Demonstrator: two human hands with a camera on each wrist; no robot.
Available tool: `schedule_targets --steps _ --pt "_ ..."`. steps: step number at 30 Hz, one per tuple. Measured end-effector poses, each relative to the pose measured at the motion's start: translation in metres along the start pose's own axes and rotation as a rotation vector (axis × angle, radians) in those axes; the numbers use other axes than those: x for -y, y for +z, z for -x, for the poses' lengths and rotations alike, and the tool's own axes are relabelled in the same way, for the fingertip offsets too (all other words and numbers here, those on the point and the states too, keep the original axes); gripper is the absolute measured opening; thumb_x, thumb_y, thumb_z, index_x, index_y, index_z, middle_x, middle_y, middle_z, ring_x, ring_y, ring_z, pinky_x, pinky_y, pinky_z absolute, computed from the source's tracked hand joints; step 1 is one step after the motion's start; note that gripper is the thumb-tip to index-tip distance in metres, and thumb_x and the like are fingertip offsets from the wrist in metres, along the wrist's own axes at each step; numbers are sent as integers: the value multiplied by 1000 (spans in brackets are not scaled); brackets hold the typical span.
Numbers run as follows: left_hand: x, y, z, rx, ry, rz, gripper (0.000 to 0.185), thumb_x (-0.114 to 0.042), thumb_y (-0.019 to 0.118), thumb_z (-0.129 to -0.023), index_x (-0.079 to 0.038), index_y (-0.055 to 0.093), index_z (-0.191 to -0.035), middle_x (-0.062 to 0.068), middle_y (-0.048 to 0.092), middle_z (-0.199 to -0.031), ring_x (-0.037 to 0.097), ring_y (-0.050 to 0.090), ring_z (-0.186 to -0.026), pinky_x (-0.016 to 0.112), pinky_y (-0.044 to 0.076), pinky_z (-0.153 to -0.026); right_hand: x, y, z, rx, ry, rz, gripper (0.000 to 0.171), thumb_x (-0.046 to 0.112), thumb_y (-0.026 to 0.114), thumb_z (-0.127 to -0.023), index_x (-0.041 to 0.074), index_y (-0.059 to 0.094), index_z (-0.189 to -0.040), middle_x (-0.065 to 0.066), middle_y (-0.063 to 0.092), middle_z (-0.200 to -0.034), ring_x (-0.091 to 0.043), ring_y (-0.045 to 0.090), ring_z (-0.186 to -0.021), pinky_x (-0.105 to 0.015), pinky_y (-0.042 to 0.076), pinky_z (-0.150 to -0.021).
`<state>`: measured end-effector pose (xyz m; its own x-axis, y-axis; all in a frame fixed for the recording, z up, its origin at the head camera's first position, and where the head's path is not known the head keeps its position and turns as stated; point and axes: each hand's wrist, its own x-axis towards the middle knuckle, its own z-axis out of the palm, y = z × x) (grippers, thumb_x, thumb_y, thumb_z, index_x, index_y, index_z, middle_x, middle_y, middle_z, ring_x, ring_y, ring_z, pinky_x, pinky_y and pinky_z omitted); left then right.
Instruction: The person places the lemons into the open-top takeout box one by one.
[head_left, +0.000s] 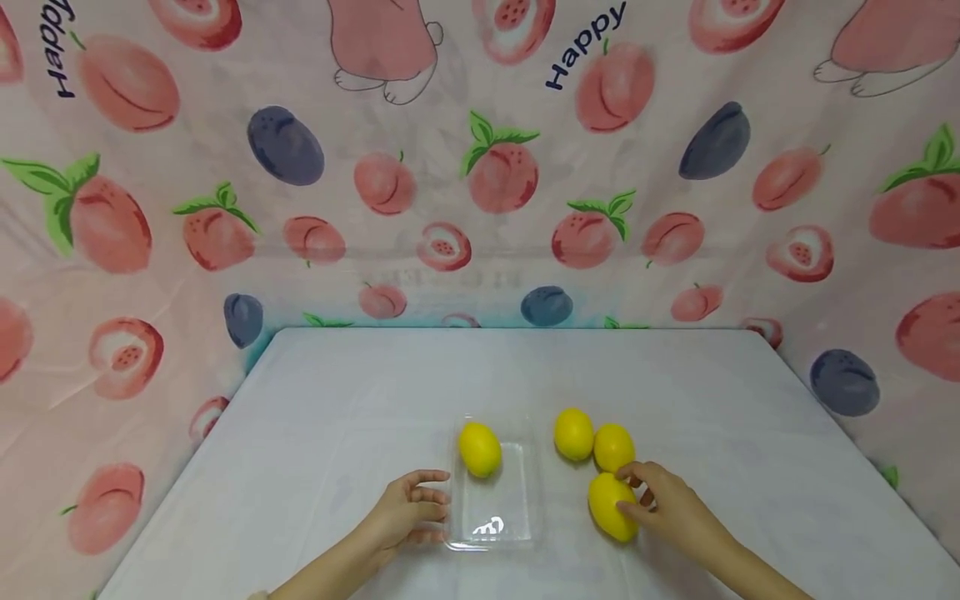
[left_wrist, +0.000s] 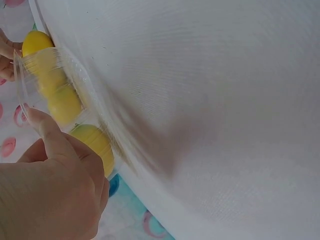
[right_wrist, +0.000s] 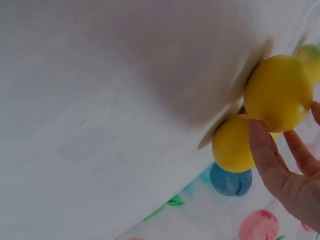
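Note:
A clear plastic box [head_left: 495, 508] stands on the table in front of me, with one yellow lemon [head_left: 480, 450] at its far left. My left hand [head_left: 405, 510] touches the left side of the box with its fingers spread and lightly bent; the left wrist view shows a fingertip at the rim [left_wrist: 20, 82]. To the right of the box, my right hand [head_left: 667, 500] holds the nearest lemon [head_left: 609, 508] between thumb and fingers. Two more lemons, one at the left [head_left: 573, 434] and one at the right [head_left: 613, 447], lie just beyond it.
The white table [head_left: 337, 392] runs back to a fruit-printed cloth [head_left: 420, 275] that hangs behind and along both sides. In the right wrist view, a lemon [right_wrist: 234, 145] sits close beside the held one.

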<state>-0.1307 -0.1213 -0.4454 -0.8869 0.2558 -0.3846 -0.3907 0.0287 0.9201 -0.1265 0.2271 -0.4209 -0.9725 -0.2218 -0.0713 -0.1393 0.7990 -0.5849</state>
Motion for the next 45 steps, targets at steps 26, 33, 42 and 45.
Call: schedule_targets --steps 26,33,42,45 --pt "-2 -1 3 9 -19 -4 53 7 59 -84 4 41 -133 2 59 -90 12 58 -77 29 60 -68 -5 7 -2 220 -24 -197 56 23 75 -79 4 46 -123 -19 60 -110 -20 58 -83 -28 53 -64" --pt "-7 -2 2 4 -16 -11 54 6 60 -84 4 40 -134 3 58 -92 12 58 -77 28 60 -68 3 4 -5 171 -49 -208 59 22 72 -81 2 44 -128 -22 59 -108 -18 58 -79 -27 53 -61" --pt "-5 -2 1 -19 -17 -10 54 8 60 -84 5 40 -134 3 56 -94 13 57 -78 28 60 -67 17 -3 -15 109 -74 -241 59 23 70 -83 -2 44 -130 -22 60 -108 -20 60 -84 -31 56 -67" --pt "-4 0 0 -19 -19 -4 54 7 60 -84 4 40 -134 3 56 -94 13 57 -78 28 60 -68 24 -5 -21 93 -54 -256 59 25 71 -83 1 45 -131 -20 59 -111 -20 59 -84 -29 55 -68"
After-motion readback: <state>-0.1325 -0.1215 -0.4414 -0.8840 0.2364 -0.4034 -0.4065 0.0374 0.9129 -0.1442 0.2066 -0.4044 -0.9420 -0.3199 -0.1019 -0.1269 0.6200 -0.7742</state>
